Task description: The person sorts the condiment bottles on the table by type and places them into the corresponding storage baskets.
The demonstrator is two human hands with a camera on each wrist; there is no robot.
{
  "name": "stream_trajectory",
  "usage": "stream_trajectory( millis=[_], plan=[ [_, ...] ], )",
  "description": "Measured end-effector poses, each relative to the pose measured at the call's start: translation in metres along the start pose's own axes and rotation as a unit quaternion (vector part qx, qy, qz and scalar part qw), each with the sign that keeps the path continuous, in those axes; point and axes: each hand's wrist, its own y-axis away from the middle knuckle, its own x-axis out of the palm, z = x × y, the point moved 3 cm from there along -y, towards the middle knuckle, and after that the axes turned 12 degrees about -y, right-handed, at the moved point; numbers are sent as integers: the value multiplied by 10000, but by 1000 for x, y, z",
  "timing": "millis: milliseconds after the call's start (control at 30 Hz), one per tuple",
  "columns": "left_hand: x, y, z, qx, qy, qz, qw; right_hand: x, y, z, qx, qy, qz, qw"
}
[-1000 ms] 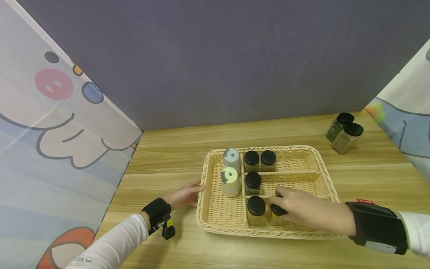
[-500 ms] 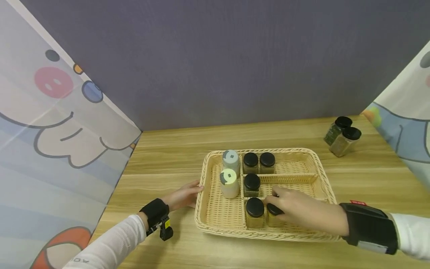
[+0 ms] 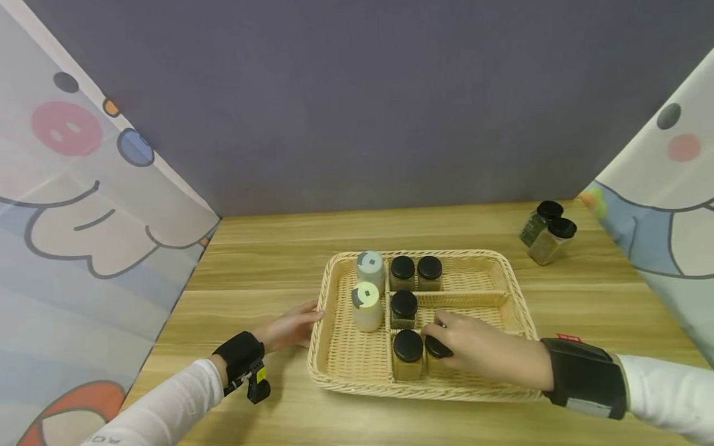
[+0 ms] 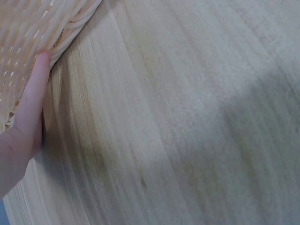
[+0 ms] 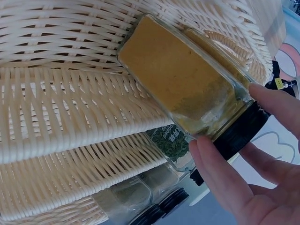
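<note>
My right hand [image 3: 471,344] pinches a glass spice jar [image 5: 178,77] of yellow-brown powder by its black lid [image 5: 241,129]. The jar stands in the front compartment of a wicker basket [image 3: 424,396]. Beside it, in the same compartment, is another black-lidded spice jar [image 3: 408,359]. At the basket's left wall my left hand [image 3: 287,327] rests with its fingers fairly straight against the outside of the weave. In the left wrist view one finger [image 4: 35,89] lies along the basket's side [image 4: 28,37]; the rest of that hand is mostly out of sight.
One jar with green flakes [image 5: 171,140] sits in the middle compartment, and two black-lidded jars [image 3: 415,272] in the back one. A pale blue bottle [image 3: 370,269] and a cream bottle [image 3: 367,306] stand in the left compartment. Two jars [image 3: 543,232] are on the table at back right.
The camera view has shifted, so the whole scene sits further left. Both hands keep their places, the right on the jar's lid and the left at the basket's side.
</note>
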Motion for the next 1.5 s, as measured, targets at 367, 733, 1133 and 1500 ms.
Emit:
stream_trajectory(
  millis=[367, 733, 1133, 1500],
  plan=[
    [0, 3, 2, 25, 33, -9, 10000, -12, 2, 3, 338, -289, 24, 9990],
    [0, 4, -1, 85, 40, 34, 10000, -89, -2, -35, 807, -146, -1236, 9889],
    [-1, 1, 2, 33, 34, -39, 10000, -143, 25, -154, 2609, 327, -1497, 9531],
    [-3, 0, 1, 71, -19, 7, 10000, -141, 54, -217, 3176, 120, -1310, 9390]
  ],
)
